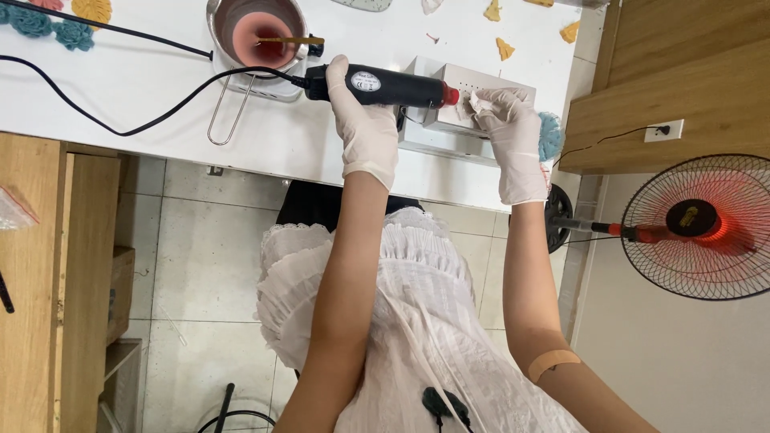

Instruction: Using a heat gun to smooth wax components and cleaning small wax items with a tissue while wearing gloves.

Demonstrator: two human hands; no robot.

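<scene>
Near the table's (160, 88) front edge, the left hand (365, 120) wraps the stiff, light heat gun (385, 86) mid-barrel; the right hand (513, 132) pinches a small, seemingly fragile white piece (484, 102) at its nozzle.

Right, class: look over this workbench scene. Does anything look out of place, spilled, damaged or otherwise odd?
Small yellow scraps lie scattered loose across the white table, well apart from the work. Nothing looks spilled or broken. The left hand grips a black heat tool; the right hand pinches a small white piece.
</scene>
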